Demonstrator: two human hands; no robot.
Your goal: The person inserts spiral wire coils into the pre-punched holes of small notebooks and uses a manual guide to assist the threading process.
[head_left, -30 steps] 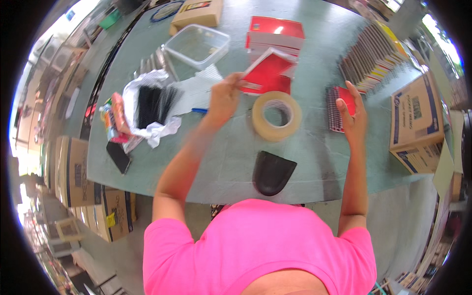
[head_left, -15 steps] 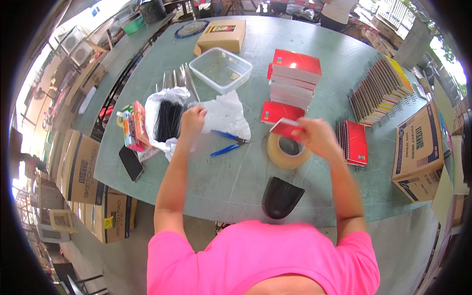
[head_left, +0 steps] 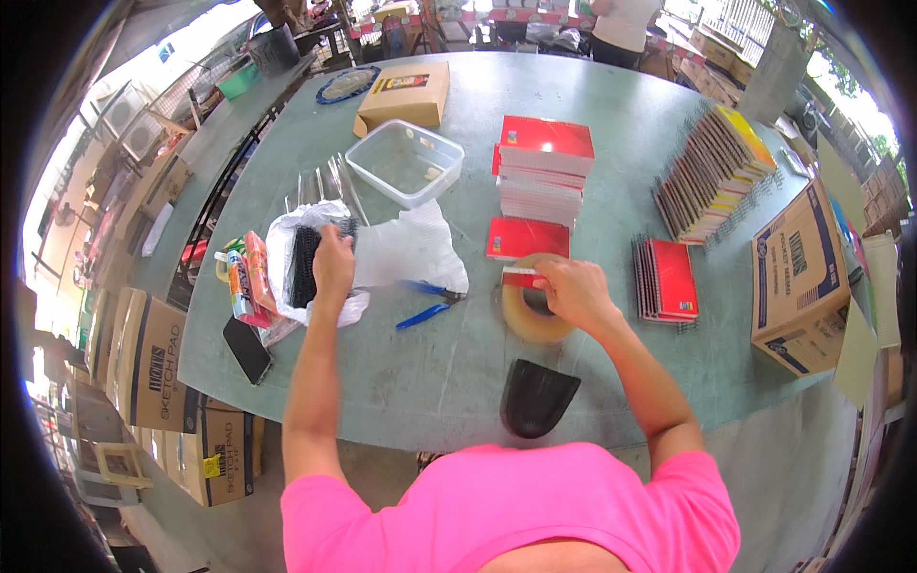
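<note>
i see the right hand pinching a red pad over the tape, while the left hand curls at the black coils, whether gripping one i cannot tell, so the step seems coil picking, and the next move needs parting one gently.

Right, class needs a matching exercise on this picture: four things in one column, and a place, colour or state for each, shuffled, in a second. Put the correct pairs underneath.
Column 1
1. Left hand
2. Right hand
3. Pliers
4. Plastic tub

Column 2
A. Blue-handled
B. Holding a red-covered pad over the tape roll
C. See-through, near the brown box
D. At the black coils in white wrapping

Pairs: 1-D, 2-B, 3-A, 4-C
</note>
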